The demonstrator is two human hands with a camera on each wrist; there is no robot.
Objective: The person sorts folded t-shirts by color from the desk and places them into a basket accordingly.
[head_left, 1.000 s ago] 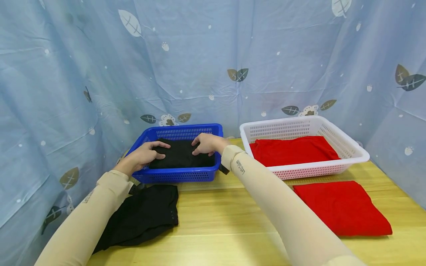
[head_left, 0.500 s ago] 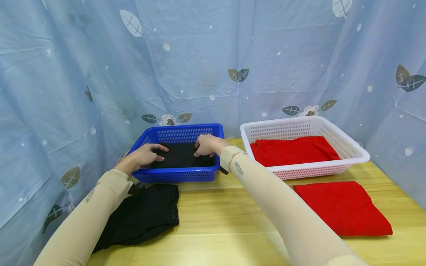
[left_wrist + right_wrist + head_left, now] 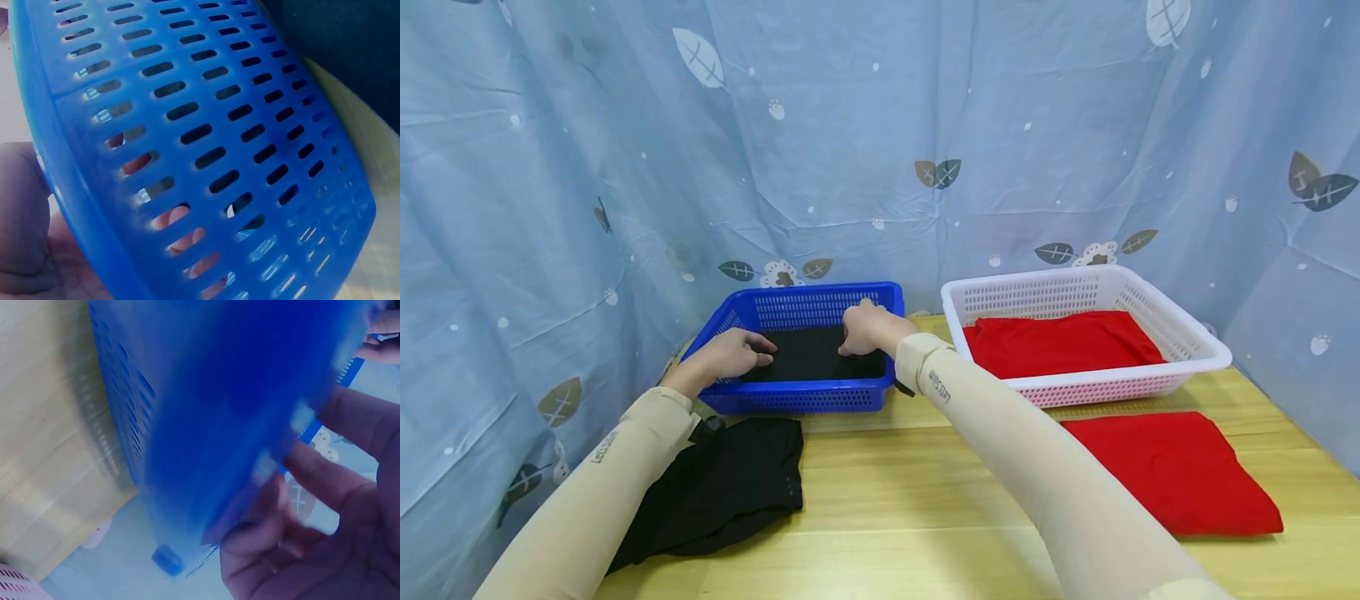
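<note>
In the head view, a flat piece of black cloth (image 3: 808, 354) lies in the blue basket (image 3: 793, 400). My left hand (image 3: 730, 354) reaches over the basket's left side, thumb and index finger at the cloth's left edge. From the right, my right hand (image 3: 867, 327) dips in with its fingers pointing down at the cloth's right part. Through the slots in the left wrist view, the left fingers (image 3: 187, 240) show behind the basket wall. Loosely bent right fingers (image 3: 325, 478) appear beside the blurred basket rim in the right wrist view, no cloth visible among them.
A white basket (image 3: 1105, 386) with red cloth (image 3: 1060, 342) inside stands to the right. In front of it lies a folded red cloth (image 3: 1172, 471). A black garment (image 3: 737, 487) rests on the wooden table (image 3: 910, 500) below the left forearm. A blue curtain (image 3: 850, 125) hangs behind.
The black cloth has sunk lower and lies flatter in the blue basket. My left thumb and index finger have drawn closer together, and my right hand has shifted slightly right.
</note>
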